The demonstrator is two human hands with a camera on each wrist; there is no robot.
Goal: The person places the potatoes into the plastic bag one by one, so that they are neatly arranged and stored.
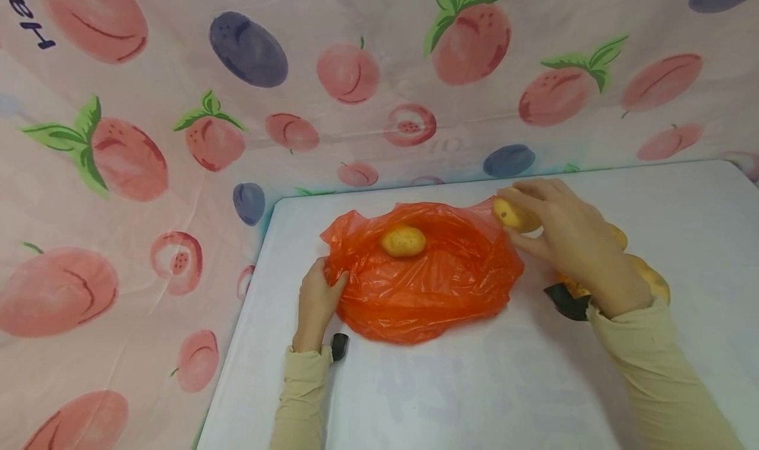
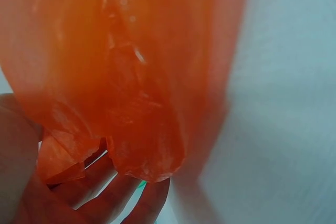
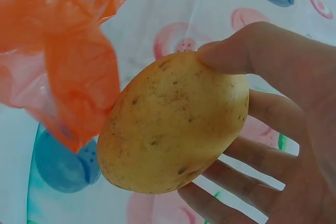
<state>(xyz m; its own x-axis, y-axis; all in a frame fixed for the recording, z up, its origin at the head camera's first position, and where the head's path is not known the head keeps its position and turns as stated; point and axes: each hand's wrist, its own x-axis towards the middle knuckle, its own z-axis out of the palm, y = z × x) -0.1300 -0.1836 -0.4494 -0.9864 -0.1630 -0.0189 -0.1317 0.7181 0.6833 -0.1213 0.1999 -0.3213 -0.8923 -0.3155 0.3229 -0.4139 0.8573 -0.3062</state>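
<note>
An orange plastic bag (image 1: 427,292) lies spread on the white table, its mouth facing up. One yellow potato (image 1: 403,240) rests in it toward the back. My left hand (image 1: 320,298) grips the bag's left edge between thumb and fingers; the left wrist view shows the orange film (image 2: 142,93) hanging over those fingers. With my right hand (image 1: 563,232) I hold another potato (image 3: 173,124) at the bag's right rim, thumb on one side and fingers on the other. Part of that potato is hidden by the hand in the head view.
More yellow potatoes (image 1: 651,279) sit right of the bag, partly behind my right forearm. Dark wrist-worn pieces show at the right wrist (image 1: 568,302) and left wrist (image 1: 339,347). A fruit-print curtain (image 1: 367,127) stands behind and left of the table (image 1: 450,397).
</note>
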